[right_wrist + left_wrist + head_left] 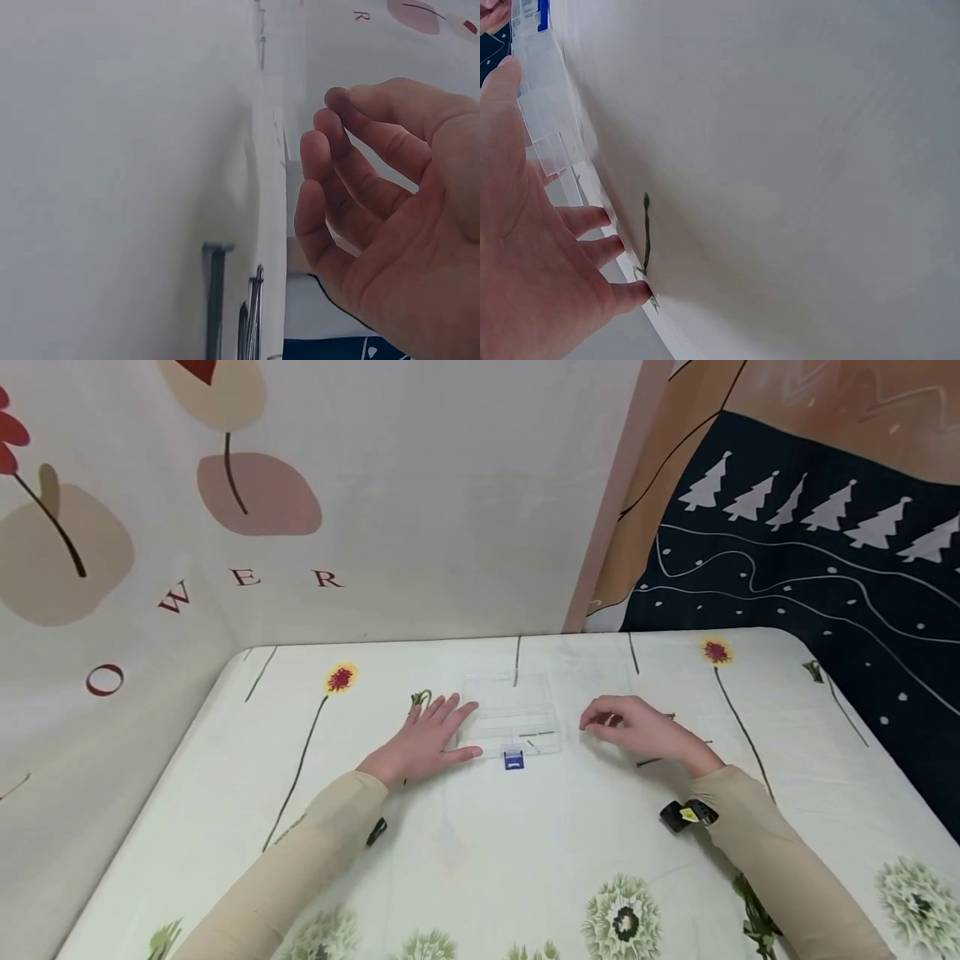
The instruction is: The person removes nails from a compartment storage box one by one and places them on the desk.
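A clear plastic box [491, 745] with a blue latch [513, 760] lies on the table, its transparent lid [506, 693] folded back. Inside the near part are a few thin nails [536, 733]. My left hand [423, 743] is spread flat at the box's left side, thumb and fingertips by its edge. To the right of the box hovers my right hand [637, 727], fingers loosely curved and thumb tip meeting the index finger; nothing shows between them in the right wrist view. Larger dark nails [214, 300] lie on the cloth below and beside it.
A white cloth [487, 877] printed with flowers covers the table. Behind it hangs a pale printed curtain [450, 527], and at the right a dark cloth with white trees [810, 552]. A black wrist camera [686, 816] sits on the right sleeve.
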Demonstrator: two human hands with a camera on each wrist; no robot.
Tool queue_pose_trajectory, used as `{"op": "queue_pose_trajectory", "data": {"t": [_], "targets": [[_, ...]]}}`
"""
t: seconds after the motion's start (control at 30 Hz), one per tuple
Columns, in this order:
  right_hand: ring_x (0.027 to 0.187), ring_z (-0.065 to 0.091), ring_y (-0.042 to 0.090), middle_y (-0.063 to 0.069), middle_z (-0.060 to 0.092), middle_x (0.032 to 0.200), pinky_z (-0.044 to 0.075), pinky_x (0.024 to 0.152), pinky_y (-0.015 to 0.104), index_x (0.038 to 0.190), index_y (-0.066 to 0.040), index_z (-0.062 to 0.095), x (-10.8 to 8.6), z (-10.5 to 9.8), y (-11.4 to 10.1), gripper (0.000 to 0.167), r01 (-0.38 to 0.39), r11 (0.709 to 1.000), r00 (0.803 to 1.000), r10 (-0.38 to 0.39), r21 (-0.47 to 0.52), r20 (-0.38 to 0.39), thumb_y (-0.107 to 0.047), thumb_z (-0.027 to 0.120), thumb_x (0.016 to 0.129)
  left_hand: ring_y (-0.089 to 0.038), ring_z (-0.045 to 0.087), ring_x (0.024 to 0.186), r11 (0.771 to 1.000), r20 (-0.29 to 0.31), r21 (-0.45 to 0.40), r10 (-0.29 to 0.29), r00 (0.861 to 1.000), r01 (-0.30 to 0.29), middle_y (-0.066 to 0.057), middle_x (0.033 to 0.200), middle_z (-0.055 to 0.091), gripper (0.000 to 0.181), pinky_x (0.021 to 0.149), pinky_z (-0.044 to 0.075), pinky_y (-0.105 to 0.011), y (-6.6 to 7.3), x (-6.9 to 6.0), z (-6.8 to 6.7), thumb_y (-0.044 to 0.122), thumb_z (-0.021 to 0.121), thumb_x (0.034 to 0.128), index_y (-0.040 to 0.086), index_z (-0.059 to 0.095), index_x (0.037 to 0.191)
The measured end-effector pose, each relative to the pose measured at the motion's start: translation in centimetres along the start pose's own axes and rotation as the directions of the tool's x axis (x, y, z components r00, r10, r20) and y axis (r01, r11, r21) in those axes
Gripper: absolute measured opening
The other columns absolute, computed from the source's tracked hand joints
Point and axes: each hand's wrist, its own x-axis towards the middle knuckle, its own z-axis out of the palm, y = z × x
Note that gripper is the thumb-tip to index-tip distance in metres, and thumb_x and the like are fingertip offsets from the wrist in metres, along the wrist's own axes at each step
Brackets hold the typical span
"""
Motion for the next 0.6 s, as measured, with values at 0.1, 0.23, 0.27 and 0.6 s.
{"op": "queue_pose_trajectory", "data": {"t": [0.1,0.23,0.27,0.6], "targets": [[0.089,0.057,0.015,0.003,0.067,0.098,0.048,0.080,0.034,0.101,-0.008,0.068,0.6,0.2,-0.3,0.011,0.011,1.000,1.000,-0.011,0.000,0.002,-0.004,0.060,0.094,-0.036,0.007,0.145,1.000,-0.002,0.001,0.000,1.000,0.000,-0.017,0.159,0.011,0.080,0.111,0.002,-0.061,0.1,0.0,0.0,0.061,0.047,0.0936,0.019,0.019,0.156],[0.090,0.057,0.017,0.002,0.066,0.099,0.048,0.081,0.036,0.102,-0.007,0.068,1.4,0.5,-0.9,0.011,0.017,1.000,1.000,-0.017,0.017,0.019,-0.004,0.060,0.094,-0.037,0.007,0.145,1.000,-0.001,-0.003,-0.001,1.000,0.001,-0.017,0.159,0.011,0.080,0.111,0.002,-0.061,0.1,0.0,0.0,0.060,0.047,0.0937,0.018,0.019,0.156],[0.091,0.057,0.017,0.002,0.066,0.099,0.048,0.082,0.037,0.103,-0.007,0.068,1.6,0.6,-1.0,0.012,0.015,1.000,1.000,-0.015,0.021,0.020,-0.004,0.060,0.094,-0.037,0.007,0.145,1.000,0.000,-0.003,-0.001,1.000,0.001,-0.017,0.159,0.011,0.080,0.111,0.002,-0.061,0.1,0.0,0.0,0.060,0.047,0.0937,0.018,0.019,0.156],[0.089,0.057,0.018,0.002,0.066,0.097,0.048,0.080,0.036,0.102,-0.005,0.068,2.8,1.1,-2.3,0.012,0.005,0.999,1.000,-0.006,0.041,0.016,-0.002,0.060,0.093,-0.037,0.007,0.145,1.000,-0.003,-0.009,0.005,1.000,-0.005,-0.017,0.159,0.012,0.080,0.111,0.003,-0.062,0.0,0.0,0.0,0.060,0.048,0.0934,0.018,0.020,0.155]]}}
